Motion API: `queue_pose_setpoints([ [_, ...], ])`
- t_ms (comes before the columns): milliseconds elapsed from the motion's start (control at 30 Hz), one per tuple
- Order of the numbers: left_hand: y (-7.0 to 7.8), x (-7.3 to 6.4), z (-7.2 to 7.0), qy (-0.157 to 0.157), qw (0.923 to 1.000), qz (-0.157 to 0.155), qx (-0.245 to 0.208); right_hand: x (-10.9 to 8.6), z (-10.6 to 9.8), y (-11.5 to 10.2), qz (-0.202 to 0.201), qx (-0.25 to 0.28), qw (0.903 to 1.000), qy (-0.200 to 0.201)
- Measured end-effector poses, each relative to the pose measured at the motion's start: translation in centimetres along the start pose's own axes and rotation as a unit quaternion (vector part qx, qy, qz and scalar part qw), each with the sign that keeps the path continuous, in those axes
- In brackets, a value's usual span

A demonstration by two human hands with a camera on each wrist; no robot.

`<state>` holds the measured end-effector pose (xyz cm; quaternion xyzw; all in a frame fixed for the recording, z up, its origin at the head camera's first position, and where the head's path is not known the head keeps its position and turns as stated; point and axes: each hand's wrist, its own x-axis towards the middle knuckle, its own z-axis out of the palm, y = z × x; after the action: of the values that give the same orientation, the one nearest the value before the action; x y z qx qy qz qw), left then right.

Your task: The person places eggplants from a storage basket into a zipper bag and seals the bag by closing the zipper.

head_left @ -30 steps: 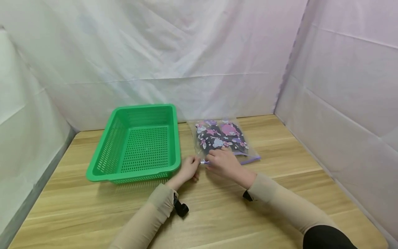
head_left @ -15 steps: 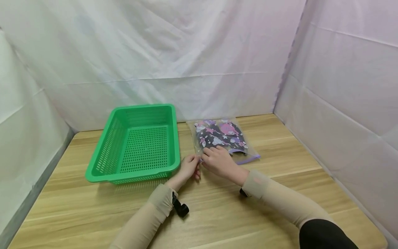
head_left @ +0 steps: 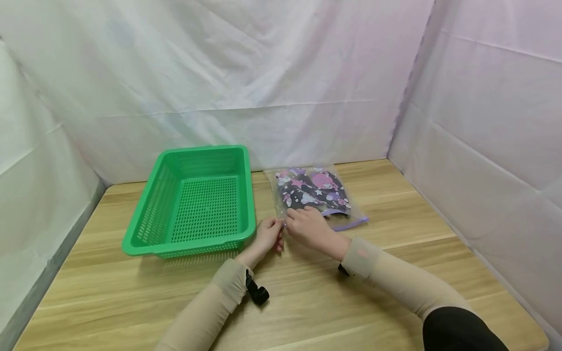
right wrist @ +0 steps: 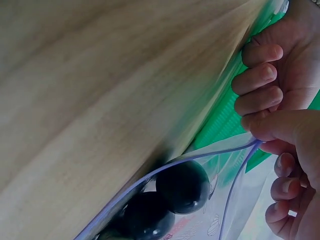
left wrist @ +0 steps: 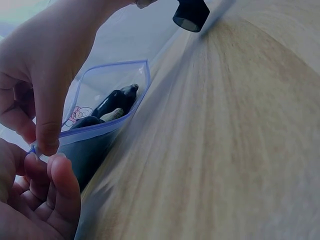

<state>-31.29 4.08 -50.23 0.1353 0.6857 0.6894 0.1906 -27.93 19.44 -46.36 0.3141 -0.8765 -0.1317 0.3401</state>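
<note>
A clear zip bag (head_left: 313, 187) printed with pink, white and purple figures lies on the table, its purple-edged mouth toward me. The mouth gapes, and dark glossy eggplants (left wrist: 107, 104) show inside; their rounded ends fill the opening in the right wrist view. My left hand (head_left: 265, 238) pinches the mouth's left corner between thumb and finger. Right against it, my right hand (head_left: 311, 229) pinches the same corner, thumb and forefinger together. Between the fingertips a small pale piece (left wrist: 33, 149) shows at the zip's end, mostly hidden.
A green perforated basket (head_left: 189, 251) stands left of the bag, close to my left forearm. White cloth (head_left: 246, 73) hangs behind and on both sides of the wooden table (head_left: 307, 312). Wrist cameras (head_left: 259, 295) stick out below the sleeves.
My right hand has slid left along the bag's mouth to meet my left hand at the corner. The mouth's upper edge now arches more. Little moves in the last half second.
</note>
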Motion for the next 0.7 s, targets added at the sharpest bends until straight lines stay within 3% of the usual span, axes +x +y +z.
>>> queue_pose_setpoints([
  [700,-0.58,0.31,-0.12,0.009,0.9992,0.022,0.031,-0.02,0.16,0.24,-0.003,0.003,0.9999,0.011],
])
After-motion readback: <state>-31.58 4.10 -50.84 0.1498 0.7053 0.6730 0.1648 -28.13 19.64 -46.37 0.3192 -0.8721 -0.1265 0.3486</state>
